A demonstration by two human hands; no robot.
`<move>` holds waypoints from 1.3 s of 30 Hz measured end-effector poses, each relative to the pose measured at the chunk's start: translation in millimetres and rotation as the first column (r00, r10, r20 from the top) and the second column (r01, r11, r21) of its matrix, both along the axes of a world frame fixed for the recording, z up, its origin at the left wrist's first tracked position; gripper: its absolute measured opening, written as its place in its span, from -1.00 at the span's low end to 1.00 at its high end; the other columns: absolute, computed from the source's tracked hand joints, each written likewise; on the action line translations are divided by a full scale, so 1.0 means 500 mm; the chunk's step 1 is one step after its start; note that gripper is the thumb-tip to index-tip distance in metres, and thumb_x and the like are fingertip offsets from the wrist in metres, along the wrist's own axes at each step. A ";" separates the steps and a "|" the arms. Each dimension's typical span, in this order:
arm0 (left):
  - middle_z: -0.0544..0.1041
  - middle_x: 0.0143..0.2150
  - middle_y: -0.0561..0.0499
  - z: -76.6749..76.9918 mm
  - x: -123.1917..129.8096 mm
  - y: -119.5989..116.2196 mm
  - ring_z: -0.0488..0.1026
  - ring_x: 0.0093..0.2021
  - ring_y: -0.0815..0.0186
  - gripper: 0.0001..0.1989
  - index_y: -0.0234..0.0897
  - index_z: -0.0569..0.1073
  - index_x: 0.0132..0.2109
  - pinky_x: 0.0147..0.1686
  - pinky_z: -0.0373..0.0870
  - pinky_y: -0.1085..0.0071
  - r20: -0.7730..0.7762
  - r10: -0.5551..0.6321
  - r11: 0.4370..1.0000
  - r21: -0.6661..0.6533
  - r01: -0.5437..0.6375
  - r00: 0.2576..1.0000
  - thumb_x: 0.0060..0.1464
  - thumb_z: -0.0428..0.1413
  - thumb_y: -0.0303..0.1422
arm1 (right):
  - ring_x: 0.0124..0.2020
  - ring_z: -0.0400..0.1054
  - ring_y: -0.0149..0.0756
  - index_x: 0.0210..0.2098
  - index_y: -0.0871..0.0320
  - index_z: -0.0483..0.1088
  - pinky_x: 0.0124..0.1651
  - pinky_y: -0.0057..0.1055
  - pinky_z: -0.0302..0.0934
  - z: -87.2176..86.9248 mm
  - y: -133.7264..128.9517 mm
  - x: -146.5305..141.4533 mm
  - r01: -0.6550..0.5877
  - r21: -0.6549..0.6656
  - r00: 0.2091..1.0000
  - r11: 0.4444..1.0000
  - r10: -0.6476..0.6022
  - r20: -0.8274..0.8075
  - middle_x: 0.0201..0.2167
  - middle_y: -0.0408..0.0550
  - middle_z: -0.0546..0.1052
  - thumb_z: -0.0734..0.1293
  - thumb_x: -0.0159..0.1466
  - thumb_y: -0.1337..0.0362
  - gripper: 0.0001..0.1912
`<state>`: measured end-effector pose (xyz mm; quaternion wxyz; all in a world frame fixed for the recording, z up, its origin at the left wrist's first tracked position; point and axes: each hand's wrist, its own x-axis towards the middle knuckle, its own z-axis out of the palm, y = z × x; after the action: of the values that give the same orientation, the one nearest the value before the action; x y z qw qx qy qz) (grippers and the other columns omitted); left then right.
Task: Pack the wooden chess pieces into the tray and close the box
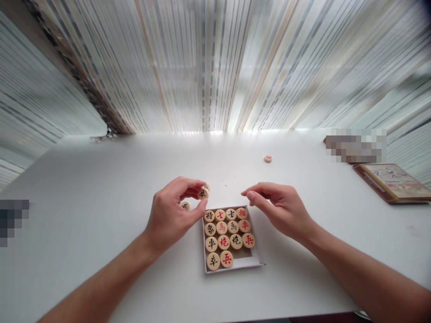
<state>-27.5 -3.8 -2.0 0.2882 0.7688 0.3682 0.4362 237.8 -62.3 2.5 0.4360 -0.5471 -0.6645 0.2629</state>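
Between the thumb and fingers of my left hand (171,215), a round wooden Chinese chess piece (203,194) with a black character is held up. Just behind it, partly hidden, is a second piece (206,186). Another black-lettered piece (185,206) shows on the table behind that hand. Below the fingertips sits a shallow white box (257,261) with rows of pieces lettered red and black, including a red one (226,259) in the front row. My right hand (279,206) hovers beyond the box's right back corner, fingers loosely bent, nothing visible in them.
A lone red-lettered piece (268,159) lies farther back on the white table (117,179). To the right rests a brown-edged book or flat box (392,181), with a blurred-out object behind it. Striped curtains (215,67) hang along the back edge. Another blurred-out dark object sits at far left.
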 end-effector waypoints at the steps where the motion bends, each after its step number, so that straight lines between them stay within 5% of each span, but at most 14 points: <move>1: 0.69 -0.13 -0.08 0.006 0.005 -0.005 0.67 -0.18 0.23 -0.75 -0.30 0.64 0.00 -0.10 0.71 0.26 0.000 -0.019 1.000 0.000 0.019 1.000 0.16 0.33 -0.48 | -0.44 0.45 -0.28 -0.26 0.19 0.68 -0.40 -0.39 0.28 0.011 0.007 -0.007 -0.023 -0.058 0.999 0.998 0.022 -0.028 -0.45 -0.02 0.66 0.39 0.45 0.10 -0.68; 5: 0.69 -0.16 -0.05 0.032 0.028 -0.010 0.66 -0.20 0.23 -0.74 -0.26 0.64 -0.02 -0.12 0.69 0.25 0.018 -0.061 0.998 0.014 0.060 0.998 0.13 0.35 -0.49 | -0.29 0.55 -0.19 -0.22 0.19 0.68 -0.25 -0.33 0.35 0.045 0.045 -0.037 -0.221 -0.237 0.971 0.946 0.191 -0.142 -0.34 0.03 0.71 0.39 0.44 0.04 -0.65; 11: 0.67 -0.17 -0.04 0.028 0.066 0.000 0.64 -0.22 0.26 -0.75 -0.26 0.63 -0.05 -0.15 0.67 0.28 0.159 -0.018 0.999 -0.035 0.024 0.987 0.11 0.38 -0.48 | -0.26 0.52 -0.22 -0.33 0.19 0.61 -0.13 -0.28 0.37 0.036 0.085 -0.058 -0.308 -0.189 0.933 0.933 0.258 -0.250 -0.35 0.01 0.67 0.41 0.41 -0.04 -0.58; 16: 0.70 -0.17 -0.04 0.016 0.076 -0.007 0.68 -0.18 0.25 -0.76 -0.25 0.64 -0.09 -0.10 0.71 0.33 0.257 -0.039 0.975 -0.203 0.093 0.966 0.08 0.44 -0.43 | -0.36 0.44 -0.28 -0.36 0.18 0.55 -0.22 -0.32 0.33 0.022 0.081 -0.053 -0.327 -0.193 0.919 0.925 0.264 -0.292 -0.42 -0.04 0.62 0.41 0.41 0.01 -0.63; 22: 0.71 -0.38 0.00 0.028 0.058 -0.012 0.68 -0.45 0.29 -0.90 -0.27 0.70 -0.18 -0.37 0.73 0.40 0.374 -0.086 0.834 -0.479 0.272 0.923 0.24 0.37 -0.33 | -0.44 0.29 -0.37 -0.34 0.20 0.55 -0.36 -0.41 0.19 0.028 0.063 -0.053 -0.354 -0.148 0.915 0.924 0.309 -0.259 -0.48 -0.12 0.55 0.44 0.40 0.13 -0.72; 25: 0.73 -0.33 -0.01 0.030 0.050 -0.019 0.71 -0.38 0.28 -0.90 -0.23 0.75 -0.18 -0.32 0.77 0.41 0.496 -0.059 0.715 -0.585 0.383 0.866 0.24 0.40 -0.30 | -0.46 0.27 -0.40 -0.34 0.19 0.56 -0.41 -0.45 0.16 0.036 0.054 -0.057 -0.383 -0.131 0.893 0.914 0.331 -0.305 -0.51 -0.16 0.52 0.49 0.40 0.12 -0.72; 29: 0.74 -0.28 -0.06 0.033 0.046 -0.025 0.74 -0.31 0.17 -0.86 -0.20 0.78 -0.18 -0.30 0.82 0.29 0.527 -0.017 0.650 -0.639 0.410 0.850 0.16 0.45 -0.25 | -0.50 0.24 -0.41 -0.36 0.18 0.55 -0.47 -0.47 0.13 0.045 0.047 -0.062 -0.397 -0.165 0.876 0.903 0.319 -0.360 -0.53 -0.16 0.51 0.50 0.40 0.09 -0.69; 35: 0.78 -0.23 -0.05 0.028 0.048 -0.027 0.76 -0.32 0.18 -0.90 -0.16 0.79 -0.18 -0.29 0.82 0.33 0.526 0.004 0.655 -0.644 0.395 0.850 0.12 0.46 -0.38 | -0.50 0.29 -0.40 -0.37 0.18 0.57 -0.48 -0.47 0.17 0.046 0.046 -0.063 -0.373 -0.173 0.886 0.912 0.294 -0.359 -0.52 -0.13 0.56 0.52 0.39 0.09 -0.69; 39: 0.79 -0.27 0.00 0.024 0.052 -0.034 0.77 -0.29 0.21 -0.85 -0.11 0.80 -0.17 -0.23 0.80 0.41 0.484 0.012 0.742 -0.591 0.317 0.875 0.15 0.41 -0.48 | -0.54 0.31 -0.44 -0.35 0.18 0.60 -0.53 -0.52 0.17 0.043 0.041 -0.069 -0.322 -0.231 0.897 0.918 0.218 -0.384 -0.51 -0.13 0.61 0.59 0.32 0.15 -0.75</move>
<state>-1.7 -20.8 10.1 0.6520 0.5223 0.3522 0.4219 203.4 -41.9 24.1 0.4216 -0.4505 -0.6005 0.5086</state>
